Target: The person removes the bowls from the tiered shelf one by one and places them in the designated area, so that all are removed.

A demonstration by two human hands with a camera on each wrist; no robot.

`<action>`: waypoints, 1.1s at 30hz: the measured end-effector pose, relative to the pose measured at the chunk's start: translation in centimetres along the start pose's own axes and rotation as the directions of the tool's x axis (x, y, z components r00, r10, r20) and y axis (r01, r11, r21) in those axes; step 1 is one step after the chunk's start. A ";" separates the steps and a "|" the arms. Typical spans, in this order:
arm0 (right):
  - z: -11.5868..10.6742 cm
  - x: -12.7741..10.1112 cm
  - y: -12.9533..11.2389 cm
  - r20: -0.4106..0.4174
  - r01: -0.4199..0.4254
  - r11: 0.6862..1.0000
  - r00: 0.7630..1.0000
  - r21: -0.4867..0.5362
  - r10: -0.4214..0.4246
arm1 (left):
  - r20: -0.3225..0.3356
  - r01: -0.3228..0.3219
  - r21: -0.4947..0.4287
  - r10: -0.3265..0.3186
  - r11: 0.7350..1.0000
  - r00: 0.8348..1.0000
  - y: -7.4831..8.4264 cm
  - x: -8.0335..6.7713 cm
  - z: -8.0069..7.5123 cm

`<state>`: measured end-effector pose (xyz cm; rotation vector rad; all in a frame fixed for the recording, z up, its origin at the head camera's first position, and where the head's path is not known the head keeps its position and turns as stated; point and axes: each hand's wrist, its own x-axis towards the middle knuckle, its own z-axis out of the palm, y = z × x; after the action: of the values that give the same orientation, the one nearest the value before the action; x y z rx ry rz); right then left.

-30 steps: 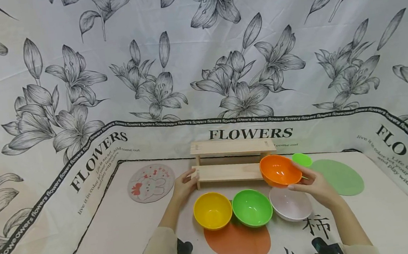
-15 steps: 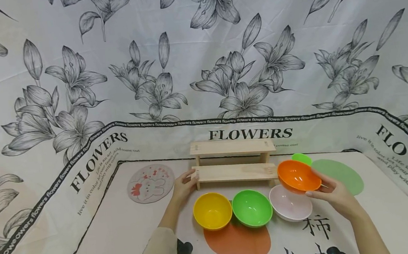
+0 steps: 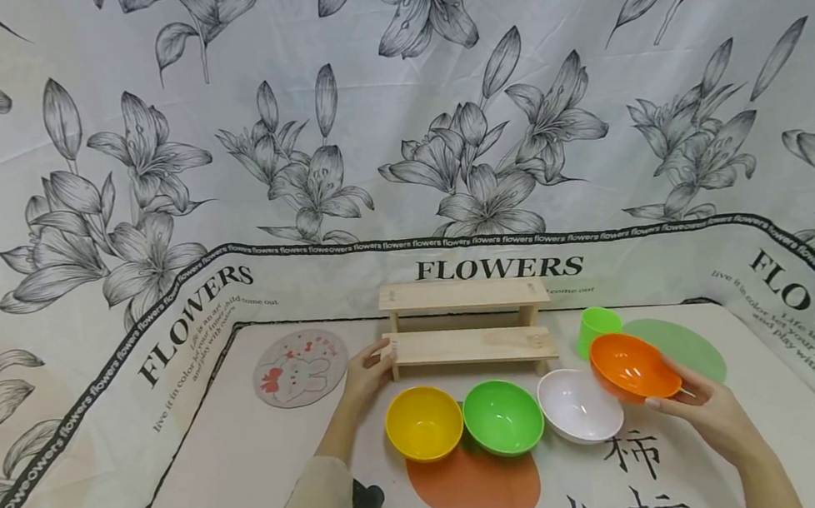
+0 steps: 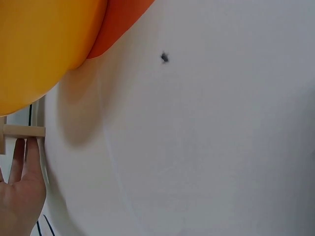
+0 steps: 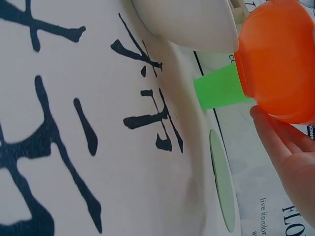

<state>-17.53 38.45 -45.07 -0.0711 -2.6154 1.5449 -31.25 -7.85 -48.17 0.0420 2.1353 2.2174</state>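
Note:
My right hand (image 3: 717, 421) pinches the right rim of an orange bowl (image 3: 633, 364), which is tilted and held up off the table, close to the right of a white bowl (image 3: 579, 407). In the right wrist view the fingers (image 5: 275, 135) lie against the orange bowl's outside. A two-tier wooden rack (image 3: 471, 344) stands at the back, and my left hand (image 3: 367, 377) holds its left end. In front of the rack a yellow bowl (image 3: 424, 425), a green bowl (image 3: 503, 417) and the white bowl stand side by side in a row.
A small green cup (image 3: 599, 328) stands right of the rack, behind the orange bowl. The tablecloth bears an orange disc (image 3: 480, 489), a green disc (image 3: 678, 349), a rabbit picture (image 3: 301, 368) and black characters. A flower-printed cloth (image 3: 455, 140) hangs behind.
My right hand has carried the orange bowl right and toward me, away from the rack's lower shelf, uncovering that shelf's right end and the green cup. The left hand has stayed put.

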 end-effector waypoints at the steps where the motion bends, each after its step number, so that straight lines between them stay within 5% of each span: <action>1: -0.1 -0.2 0.2 -0.005 -0.018 1.000 1.000 -0.006 0.018 | 0.003 -0.001 -0.001 0.001 1.000 1.000 -0.1 0.1 0.0; 11: -1.1 -1.4 1.7 -0.064 -0.097 0.995 0.993 -0.033 0.094 | -0.026 -0.005 0.019 0.005 1.000 1.000 -2.7 1.6 -0.1; 22: -2.1 -1.5 2.8 -0.008 -0.245 0.969 0.969 -0.001 0.245 | -0.040 0.001 0.016 0.000 1.000 0.999 -2.4 1.7 0.0; 33: -2.6 -1.9 4.0 0.068 -0.254 0.967 0.964 -0.031 0.255 | -0.043 0.012 0.010 -0.012 1.000 0.999 -2.3 1.6 -0.1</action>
<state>-15.45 42.41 -47.43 -0.3749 -2.7701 1.6222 -32.80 -7.81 -50.48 -0.0185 2.1630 2.2208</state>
